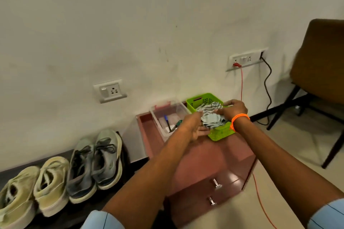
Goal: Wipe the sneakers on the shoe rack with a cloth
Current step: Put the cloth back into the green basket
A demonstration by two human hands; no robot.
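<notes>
The cloth (211,117) lies bunched in the green basket (203,99) on the red cabinet (204,156), far right of the sneakers (74,167); the right hand (233,108) rests on its far side, fingers seemingly pinching a fold, though blur hides the grip; the left hand (191,126) reaches in from the near left, fingers loose and holding nothing; the right hand sits closer to lift it.
</notes>
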